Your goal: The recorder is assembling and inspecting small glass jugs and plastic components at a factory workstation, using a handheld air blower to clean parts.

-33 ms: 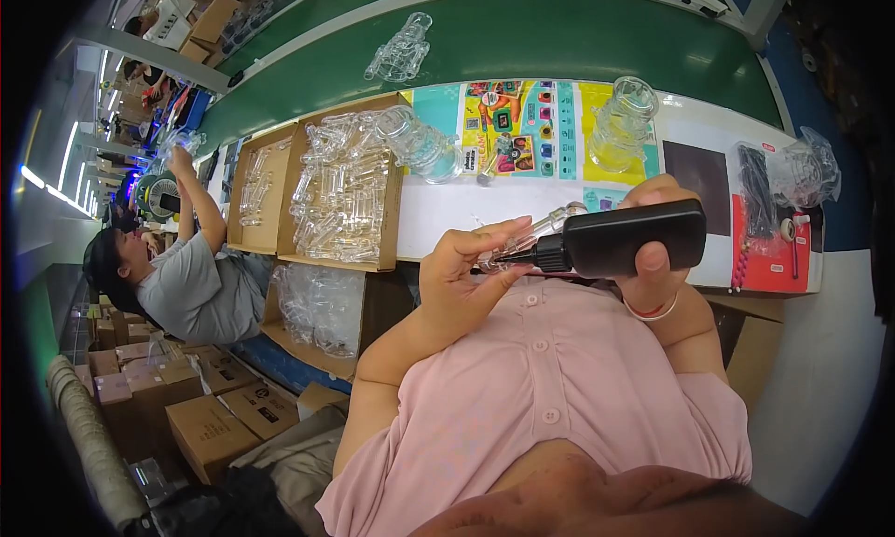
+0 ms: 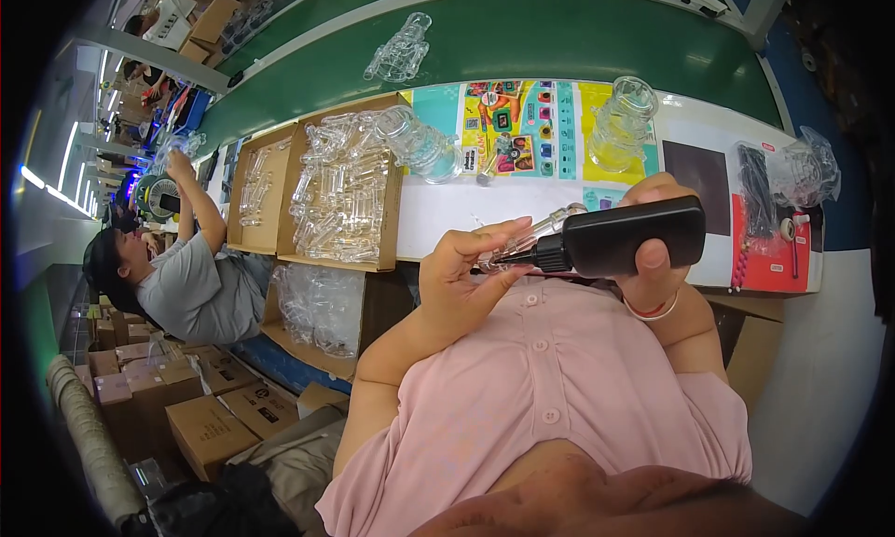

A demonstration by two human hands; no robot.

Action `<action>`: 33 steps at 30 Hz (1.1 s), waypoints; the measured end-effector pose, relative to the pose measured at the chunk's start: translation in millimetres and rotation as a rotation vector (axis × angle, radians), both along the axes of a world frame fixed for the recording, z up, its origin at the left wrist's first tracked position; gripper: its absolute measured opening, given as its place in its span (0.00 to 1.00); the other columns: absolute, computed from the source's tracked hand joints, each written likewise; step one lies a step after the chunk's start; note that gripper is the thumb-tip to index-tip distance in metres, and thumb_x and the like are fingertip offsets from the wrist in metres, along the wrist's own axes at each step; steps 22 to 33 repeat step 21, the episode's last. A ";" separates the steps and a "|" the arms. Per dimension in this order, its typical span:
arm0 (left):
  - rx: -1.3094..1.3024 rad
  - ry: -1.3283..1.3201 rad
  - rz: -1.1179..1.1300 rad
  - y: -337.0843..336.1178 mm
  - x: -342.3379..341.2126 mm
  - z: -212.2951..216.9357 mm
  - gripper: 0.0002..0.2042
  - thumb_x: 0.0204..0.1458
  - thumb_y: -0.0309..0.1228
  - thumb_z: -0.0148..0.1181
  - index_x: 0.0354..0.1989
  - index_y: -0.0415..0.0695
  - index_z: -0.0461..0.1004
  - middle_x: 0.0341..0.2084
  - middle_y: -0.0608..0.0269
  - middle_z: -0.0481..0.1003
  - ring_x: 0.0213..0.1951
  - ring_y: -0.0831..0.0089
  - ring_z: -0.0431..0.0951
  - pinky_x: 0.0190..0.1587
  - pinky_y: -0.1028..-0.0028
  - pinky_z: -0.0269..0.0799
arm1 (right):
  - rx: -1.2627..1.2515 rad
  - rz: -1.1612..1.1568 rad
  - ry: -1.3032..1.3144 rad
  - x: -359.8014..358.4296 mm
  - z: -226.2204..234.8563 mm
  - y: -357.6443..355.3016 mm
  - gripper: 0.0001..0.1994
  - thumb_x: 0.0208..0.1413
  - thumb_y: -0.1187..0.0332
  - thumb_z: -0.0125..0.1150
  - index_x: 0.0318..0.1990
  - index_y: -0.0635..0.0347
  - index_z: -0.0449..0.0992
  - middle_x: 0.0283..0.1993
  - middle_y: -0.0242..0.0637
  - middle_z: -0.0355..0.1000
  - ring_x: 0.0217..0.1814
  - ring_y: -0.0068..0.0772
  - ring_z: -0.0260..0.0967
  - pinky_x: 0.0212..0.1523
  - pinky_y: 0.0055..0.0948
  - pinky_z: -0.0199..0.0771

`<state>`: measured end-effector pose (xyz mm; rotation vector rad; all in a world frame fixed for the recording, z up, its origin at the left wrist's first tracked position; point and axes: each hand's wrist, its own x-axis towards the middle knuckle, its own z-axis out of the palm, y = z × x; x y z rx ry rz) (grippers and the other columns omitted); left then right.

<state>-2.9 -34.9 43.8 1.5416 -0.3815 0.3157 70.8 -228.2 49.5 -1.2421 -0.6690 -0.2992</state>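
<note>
My right hand is wrapped round a black squeeze bottle, tilted on its side with its thin nozzle pointing left. The nozzle tip meets a small clear glass tube piece, pinched between the thumb and fingers of my left hand. Part of that piece is hidden behind the bottle and my fingers. Beyond my hands, a clear glass vessel stands on a colourful printed sheet. Another clear glass vessel leans beside the box, and a small glass tube lies between them.
Left of my hands, a cardboard box holds many clear glass tubes. Below it sits an open carton with bagged glassware. A glass piece lies on the green belt. Bagged items are at right; a co-worker sits at left.
</note>
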 end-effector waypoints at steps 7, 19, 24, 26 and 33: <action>0.017 -0.003 -0.006 0.3 -1.7 1.8 0.18 0.41 0.11 0.56 0.41 0.36 0.60 0.45 0.37 0.66 0.49 0.58 0.70 0.47 0.68 0.72 | 0.098 0.062 0.132 -0.1 5.0 1.9 0.22 0.48 0.55 0.59 0.39 0.66 0.63 0.33 0.38 0.64 0.31 0.23 0.61 0.33 0.21 0.63; 0.362 -0.131 0.158 8.1 -6.1 6.7 0.20 0.35 0.12 0.61 0.40 0.37 0.67 0.41 0.48 0.72 0.45 0.61 0.73 0.45 0.72 0.69 | 0.010 0.092 0.049 1.6 14.0 -4.5 0.20 0.46 0.60 0.60 0.38 0.67 0.65 0.32 0.41 0.65 0.31 0.26 0.63 0.34 0.22 0.64; 0.437 -0.189 0.220 8.6 -4.9 8.1 0.20 0.32 0.14 0.63 0.39 0.38 0.68 0.39 0.52 0.74 0.42 0.63 0.75 0.41 0.76 0.72 | -0.041 0.097 0.015 1.9 15.0 -6.4 0.20 0.46 0.60 0.60 0.39 0.67 0.65 0.32 0.42 0.65 0.31 0.27 0.63 0.34 0.22 0.64; 0.437 -0.189 0.220 8.6 -4.9 8.1 0.20 0.32 0.14 0.63 0.39 0.38 0.68 0.39 0.52 0.74 0.42 0.63 0.75 0.41 0.76 0.72 | -0.041 0.097 0.015 1.9 15.0 -6.4 0.20 0.46 0.60 0.60 0.39 0.67 0.65 0.32 0.42 0.65 0.31 0.27 0.63 0.34 0.22 0.64; 0.437 -0.189 0.220 8.6 -4.9 8.1 0.20 0.32 0.14 0.63 0.39 0.38 0.68 0.39 0.52 0.74 0.42 0.63 0.75 0.41 0.76 0.72 | -0.041 0.097 0.015 1.9 15.0 -6.4 0.20 0.46 0.60 0.60 0.39 0.67 0.65 0.32 0.42 0.65 0.31 0.27 0.63 0.34 0.22 0.64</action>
